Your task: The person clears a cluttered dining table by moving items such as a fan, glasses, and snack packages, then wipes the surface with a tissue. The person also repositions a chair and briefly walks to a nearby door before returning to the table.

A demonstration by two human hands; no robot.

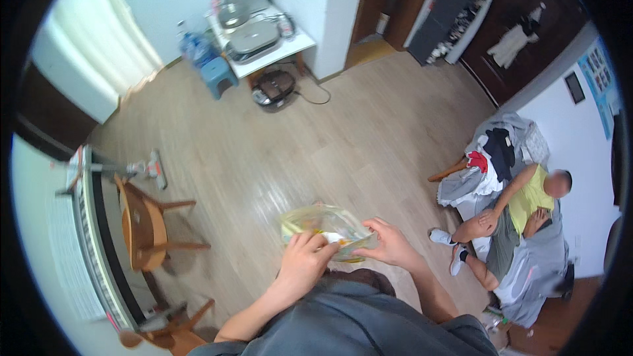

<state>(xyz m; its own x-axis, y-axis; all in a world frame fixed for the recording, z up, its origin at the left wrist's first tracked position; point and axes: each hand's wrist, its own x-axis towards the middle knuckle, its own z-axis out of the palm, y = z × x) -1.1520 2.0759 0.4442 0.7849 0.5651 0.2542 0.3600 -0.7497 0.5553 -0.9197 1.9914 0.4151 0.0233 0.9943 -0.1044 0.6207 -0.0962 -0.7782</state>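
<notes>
In front of my body, a translucent yellow-green plastic bag (326,212) is held up with its mouth spread apart. My left hand (306,259) has its fingers curled over the near left part of the rim, and their tips reach into the mouth. Pinched between thumb and fingers of my right hand (393,244) is the bag's right edge. Something white and orange (334,237) shows inside, close to the left fingertips; what it is stays unclear, as does whether the left fingers touch it.
On the right a person (531,202) sits on a cloth-covered sofa (534,267) beside piled clothes (499,153). Wooden chairs (143,222) and a keyboard instrument (96,237) line the left. Ahead are a white table (301,42), a blue stool (217,74) and a floor device with a cord (274,86).
</notes>
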